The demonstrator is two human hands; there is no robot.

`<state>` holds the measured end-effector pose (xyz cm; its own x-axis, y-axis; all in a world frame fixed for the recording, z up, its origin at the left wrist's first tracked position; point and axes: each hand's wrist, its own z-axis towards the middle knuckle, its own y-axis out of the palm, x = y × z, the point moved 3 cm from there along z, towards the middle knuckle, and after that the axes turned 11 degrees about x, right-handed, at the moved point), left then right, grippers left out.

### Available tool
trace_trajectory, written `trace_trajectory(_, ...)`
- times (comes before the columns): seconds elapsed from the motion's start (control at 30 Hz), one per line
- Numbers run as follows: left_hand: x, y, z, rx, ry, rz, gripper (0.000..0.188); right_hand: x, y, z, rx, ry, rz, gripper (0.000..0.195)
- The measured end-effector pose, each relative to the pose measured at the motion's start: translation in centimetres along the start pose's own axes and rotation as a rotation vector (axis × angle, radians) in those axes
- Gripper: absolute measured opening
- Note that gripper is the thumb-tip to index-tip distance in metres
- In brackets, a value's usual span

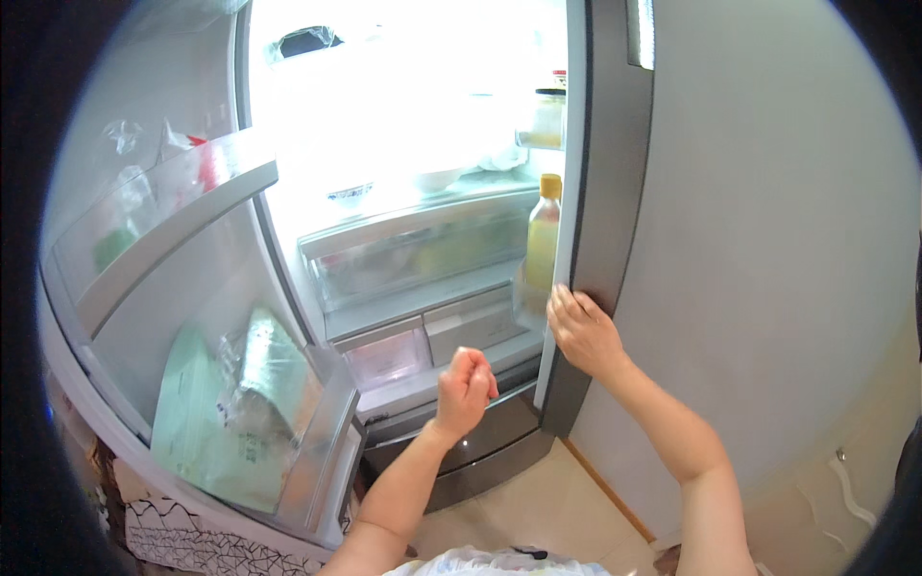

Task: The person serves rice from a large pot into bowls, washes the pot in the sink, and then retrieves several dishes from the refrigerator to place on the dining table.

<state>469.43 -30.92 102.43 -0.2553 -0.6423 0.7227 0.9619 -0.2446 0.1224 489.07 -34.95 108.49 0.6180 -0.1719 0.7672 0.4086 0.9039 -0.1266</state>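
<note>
My left hand (464, 389) is curled into a fist in front of the open refrigerator, and nothing shows in it. My right hand (582, 331) lies against the edge of the right refrigerator door (612, 180), its fingers hooked over the inner rim. Just above those fingers a bottle (544, 237) with a yellow cap and yellowish liquid stands in the door's bin. Between the doors, the lit interior has a clear-fronted drawer (432, 252) and smaller bins (385, 356) below. A patterned bowl (350, 194) and a white bowl (436, 178) sit on the shelf above, partly washed out by glare.
The left door (216, 245) stands wide open, with bagged items (270, 367) and a pale green package (187, 417) in its lower bin. A dark-lidded jar (550, 115) is in the right door's upper bin. Closed dark drawers (497, 446) lie below; a wall (756, 216) rises at right.
</note>
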Motion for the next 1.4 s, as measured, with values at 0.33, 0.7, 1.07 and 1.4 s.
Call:
trace_trajectory(0.33,7.5,0.1,15.6,0.097,0.429,0.025,0.016,1.1,-7.9,-7.7,0.368,0.528,0.219,0.032)
trace_trajectory(0.7,13.0,0.7,37.0,0.294,0.696,1.012,0.022,3.8,-6.4,-14.3,0.774,1.696,0.689,0.052)
trace_trajectory(1.07,7.5,7.2,53.5,-0.2,0.231,1.411,0.049,3.7,-10.7,-20.2,0.752,1.74,0.19,0.051)
trace_trajectory(1.4,-0.3,9.1,65.3,-0.387,0.402,1.511,0.068,2.9,-14.5,-25.8,0.683,1.74,-0.214,0.047)
